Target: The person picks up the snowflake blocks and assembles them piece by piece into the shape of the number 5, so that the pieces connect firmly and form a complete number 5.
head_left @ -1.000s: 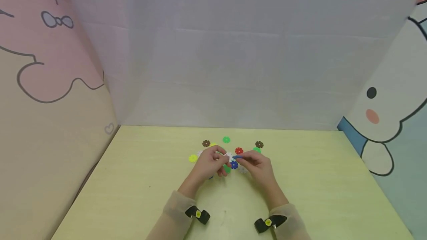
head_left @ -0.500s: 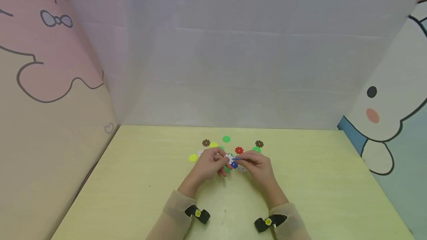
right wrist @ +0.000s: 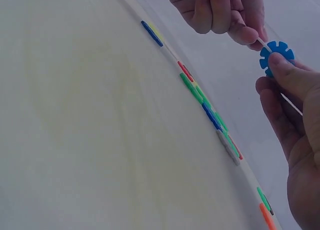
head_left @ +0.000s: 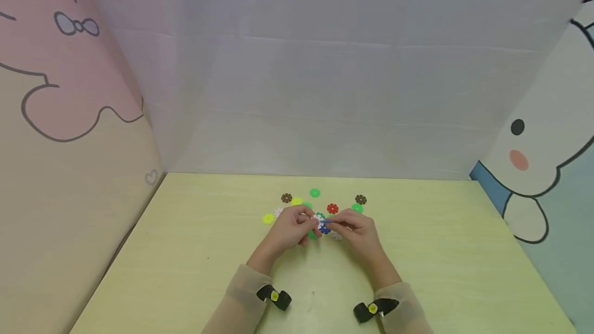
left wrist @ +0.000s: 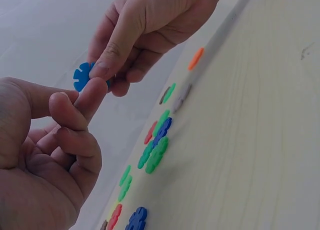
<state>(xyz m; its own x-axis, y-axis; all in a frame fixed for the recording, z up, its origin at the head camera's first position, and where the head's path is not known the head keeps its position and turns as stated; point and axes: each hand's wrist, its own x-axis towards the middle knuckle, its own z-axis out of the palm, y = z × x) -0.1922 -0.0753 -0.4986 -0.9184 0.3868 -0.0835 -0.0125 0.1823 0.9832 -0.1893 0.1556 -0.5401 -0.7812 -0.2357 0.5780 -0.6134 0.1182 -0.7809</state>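
My left hand [head_left: 289, 228] pinches a white notched disc [head_left: 318, 218] between thumb and fingers, its face turned up towards the head camera. Opposite it, my right hand [head_left: 358, 229] pinches a blue notched disc [right wrist: 280, 49] between thumb and fingertips. From the head the blue one shows edge-on, as a thin line meeting the white disc. In the right wrist view the white disc appears as a thin edge touching the blue disc's rim. Fingertips hide whether their slots are engaged. Both hands are raised above the table.
Several loose notched discs lie on the pale table [head_left: 209, 220] beneath and beyond the hands. Among them are a red disc [head_left: 332, 209], a yellow disc [head_left: 268, 219], a brown disc [head_left: 360, 199], a green disc [head_left: 315, 193] and an orange disc [left wrist: 196, 59]. A grey-white backdrop [head_left: 297, 92] rises behind the table.
The blue disc has turned from slightly tilted to edge-on and moved a little left, further across the white disc. Both hands keep their grips and have barely moved.
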